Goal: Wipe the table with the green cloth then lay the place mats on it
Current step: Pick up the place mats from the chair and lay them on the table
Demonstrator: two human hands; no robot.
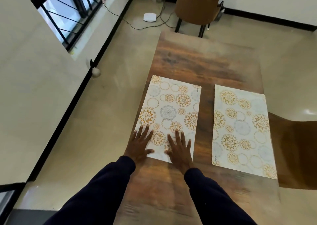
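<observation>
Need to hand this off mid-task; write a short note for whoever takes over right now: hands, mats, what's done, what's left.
Left hand: open, fingers spread, pressing flat on the near left corner of the left place mat.
Right hand: open, flat on the same mat's near end.
Right place mat: flat on the table, beside the left one, untouched, with a gap between them.
Green cloth: not in view.
Done: two mats laid. Wiping cannot be confirmed.
Left: lift the hands off the left mat; the table's far half is bare wood, and no further mats are in view.
</observation>
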